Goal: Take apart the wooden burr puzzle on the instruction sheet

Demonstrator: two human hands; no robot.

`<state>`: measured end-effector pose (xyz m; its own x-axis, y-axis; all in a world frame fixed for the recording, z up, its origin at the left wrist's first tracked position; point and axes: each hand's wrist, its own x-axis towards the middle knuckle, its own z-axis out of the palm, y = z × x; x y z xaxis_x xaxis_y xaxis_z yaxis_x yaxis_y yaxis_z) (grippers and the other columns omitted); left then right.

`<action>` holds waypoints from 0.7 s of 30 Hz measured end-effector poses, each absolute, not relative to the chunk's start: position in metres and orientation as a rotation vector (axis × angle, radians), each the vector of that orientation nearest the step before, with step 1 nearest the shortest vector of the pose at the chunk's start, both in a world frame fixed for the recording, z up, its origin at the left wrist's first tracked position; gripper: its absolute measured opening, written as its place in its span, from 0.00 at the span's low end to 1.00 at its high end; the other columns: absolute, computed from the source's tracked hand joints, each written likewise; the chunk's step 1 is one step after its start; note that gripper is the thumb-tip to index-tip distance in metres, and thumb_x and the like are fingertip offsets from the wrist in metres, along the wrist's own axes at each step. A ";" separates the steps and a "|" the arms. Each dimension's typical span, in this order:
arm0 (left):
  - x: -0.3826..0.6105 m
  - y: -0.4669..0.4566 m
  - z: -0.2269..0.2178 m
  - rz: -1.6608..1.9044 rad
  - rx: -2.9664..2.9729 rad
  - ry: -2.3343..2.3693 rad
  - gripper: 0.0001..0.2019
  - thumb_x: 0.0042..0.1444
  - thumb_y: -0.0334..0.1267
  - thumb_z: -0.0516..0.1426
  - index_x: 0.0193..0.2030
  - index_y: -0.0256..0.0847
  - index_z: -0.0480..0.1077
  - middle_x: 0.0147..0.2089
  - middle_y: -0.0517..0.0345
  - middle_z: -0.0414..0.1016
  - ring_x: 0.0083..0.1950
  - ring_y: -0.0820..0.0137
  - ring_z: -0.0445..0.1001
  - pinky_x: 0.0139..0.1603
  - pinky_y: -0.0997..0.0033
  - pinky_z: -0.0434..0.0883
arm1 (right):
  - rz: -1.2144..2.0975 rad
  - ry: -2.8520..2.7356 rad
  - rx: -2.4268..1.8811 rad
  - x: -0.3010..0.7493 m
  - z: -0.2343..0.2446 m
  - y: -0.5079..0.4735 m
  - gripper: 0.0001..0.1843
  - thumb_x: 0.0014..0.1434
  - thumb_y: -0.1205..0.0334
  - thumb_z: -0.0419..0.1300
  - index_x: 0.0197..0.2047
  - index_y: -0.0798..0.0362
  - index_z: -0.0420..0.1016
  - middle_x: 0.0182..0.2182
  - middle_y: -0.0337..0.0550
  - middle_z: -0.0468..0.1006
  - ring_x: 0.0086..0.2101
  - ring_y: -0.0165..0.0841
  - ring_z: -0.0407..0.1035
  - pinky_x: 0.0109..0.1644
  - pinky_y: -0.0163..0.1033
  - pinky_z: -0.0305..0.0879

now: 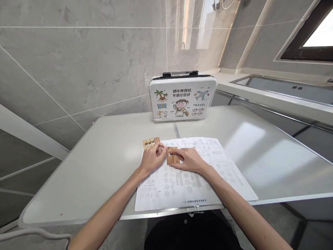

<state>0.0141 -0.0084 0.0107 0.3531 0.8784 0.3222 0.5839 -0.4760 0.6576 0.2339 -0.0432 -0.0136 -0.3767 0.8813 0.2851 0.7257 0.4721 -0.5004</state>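
Flat wooden puzzle pieces (169, 159) with cut-out notches and dark marks lie side by side on a printed paper sheet (189, 180). My right hand (189, 159) grips them from the right, its fingers over the notched part and its thumb at the near edge. Just left of them is my left hand (153, 158), fingers curled together with the tips close to their left edge; whatever is between those fingers is hidden. Beyond the left hand, more wooden pieces (148, 142) sit in a group at the sheet's far left corner, partly covered by that hand.
A white case (182, 104) with cartoon prints and a black handle stands upright at the back of the white folding table (78, 166), near the tiled wall. A counter with a glass-topped panel (286, 86) runs along the right. A pale cable (39, 232) hangs at lower left.
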 end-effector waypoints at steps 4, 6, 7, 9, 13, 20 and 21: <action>0.013 -0.009 0.010 0.877 2.318 1.281 0.11 0.69 0.45 0.54 0.39 0.44 0.72 0.25 0.63 0.69 0.28 0.68 0.69 0.35 0.67 0.65 | 0.337 -2.176 -1.378 0.233 -0.020 -0.039 0.20 0.65 0.44 0.67 0.53 0.46 0.79 0.30 0.39 0.79 0.30 0.34 0.71 0.33 0.35 0.53; 0.013 -0.009 0.009 0.877 2.450 1.196 0.08 0.69 0.42 0.55 0.40 0.44 0.73 0.30 0.59 0.73 0.35 0.65 0.73 0.40 0.66 0.67 | 0.313 -2.148 -1.383 0.232 -0.023 -0.037 0.17 0.67 0.45 0.65 0.52 0.47 0.79 0.33 0.40 0.80 0.32 0.34 0.73 0.33 0.35 0.54; 0.013 -0.008 0.008 0.874 2.524 1.137 0.07 0.68 0.41 0.56 0.41 0.43 0.73 0.33 0.57 0.75 0.38 0.64 0.74 0.43 0.64 0.68 | 0.305 -2.136 -1.380 0.232 -0.025 -0.037 0.16 0.68 0.47 0.65 0.52 0.47 0.79 0.34 0.40 0.80 0.32 0.34 0.73 0.33 0.35 0.54; 0.014 -0.007 0.006 0.863 2.650 1.043 0.04 0.67 0.39 0.57 0.42 0.43 0.73 0.39 0.54 0.77 0.44 0.61 0.74 0.49 0.61 0.69 | 0.294 -2.114 -1.378 0.231 -0.026 -0.036 0.13 0.69 0.50 0.64 0.51 0.47 0.78 0.34 0.39 0.80 0.32 0.33 0.74 0.32 0.35 0.55; 0.012 -0.004 0.003 0.874 2.750 1.049 0.04 0.66 0.38 0.59 0.46 0.43 0.73 0.45 0.53 0.78 0.48 0.59 0.72 0.52 0.58 0.70 | 0.274 -2.094 -1.393 0.229 -0.026 -0.037 0.10 0.72 0.53 0.61 0.51 0.48 0.77 0.36 0.40 0.81 0.34 0.33 0.75 0.32 0.34 0.56; 0.007 0.002 0.000 0.802 2.763 1.089 0.07 0.67 0.43 0.62 0.46 0.44 0.73 0.47 0.54 0.79 0.51 0.58 0.73 0.56 0.55 0.68 | 0.225 -2.088 -1.403 0.228 -0.030 -0.035 0.10 0.75 0.58 0.56 0.52 0.47 0.78 0.48 0.45 0.81 0.35 0.32 0.76 0.32 0.35 0.58; 0.006 0.003 0.000 0.807 2.763 1.105 0.06 0.68 0.43 0.61 0.45 0.44 0.73 0.46 0.54 0.80 0.50 0.58 0.73 0.55 0.55 0.68 | 0.221 -2.091 -1.409 0.229 -0.030 -0.034 0.10 0.76 0.59 0.56 0.53 0.47 0.78 0.49 0.45 0.81 0.36 0.33 0.76 0.32 0.35 0.59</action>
